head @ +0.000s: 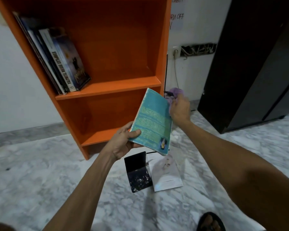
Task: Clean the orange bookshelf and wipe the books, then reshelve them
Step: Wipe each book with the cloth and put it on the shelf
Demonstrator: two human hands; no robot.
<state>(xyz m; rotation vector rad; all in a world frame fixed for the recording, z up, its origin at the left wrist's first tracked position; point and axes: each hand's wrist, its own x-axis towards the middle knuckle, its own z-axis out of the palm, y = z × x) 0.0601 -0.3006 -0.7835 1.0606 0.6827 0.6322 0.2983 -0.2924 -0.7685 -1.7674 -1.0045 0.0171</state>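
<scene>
Orange wood makes the bookshelf (117, 88). A row of books (62, 64) leans at the left end of its upper shelf. The rest of that shelf and the shelf below are bare.

The left hand (122, 144) pinches the near left corner of a blue-green book (153, 120). The thumb lies on the cover and the fingers go under it. The book is up in the air in front of the low shelf, tilted, with its far end higher.

On the marble floor (57, 180) below it lie a black book (138, 172) and a white book (167, 175), side by side.

The right hand (180, 109) curls its fingers round a bunched purple cloth (176, 93), right at the book's far right edge.

I think this book is thin, light and soft-backed, so it can bend or flop. A corner pinch is enough to hold it. A grip near the spine would keep it flatter while the cloth rubs. The cover looks worn, so soft strokes seem best.

A dark cabinet (257, 64) stands at the right.
</scene>
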